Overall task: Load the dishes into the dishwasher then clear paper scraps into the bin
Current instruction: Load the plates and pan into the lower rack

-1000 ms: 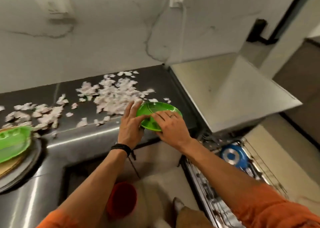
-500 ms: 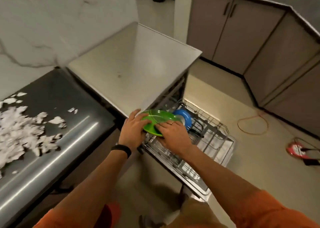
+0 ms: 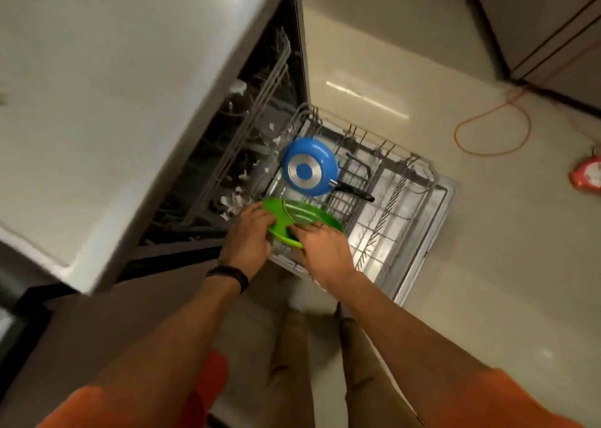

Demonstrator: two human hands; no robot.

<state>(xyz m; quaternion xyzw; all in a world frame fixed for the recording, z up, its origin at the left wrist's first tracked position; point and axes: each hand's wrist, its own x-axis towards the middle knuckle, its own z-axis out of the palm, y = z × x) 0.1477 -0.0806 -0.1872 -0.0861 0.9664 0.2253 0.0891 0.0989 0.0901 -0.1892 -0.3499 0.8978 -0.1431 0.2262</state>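
Dishwasher (image 3: 227, 154) open, centre frame; lower rack (image 3: 432, 183) slid out over floor. Blue pan (image 3: 307, 167) upside down, rack's upper left. Green plate (image 3: 305, 214) just below pan, over rack's near edge, nearly flat. Judgement: tip plate on edge, slot between tines, clear of pan. Left hand (image 3: 248, 237) grips plate's left rim; right hand (image 3: 325, 253) grips lower right rim, fingers on top

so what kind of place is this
Probably a home kitchen: a pulled-out dishwasher rack holding a blue pan, a green plate gripped by the left hand and right hand, and low cabinets nearby.
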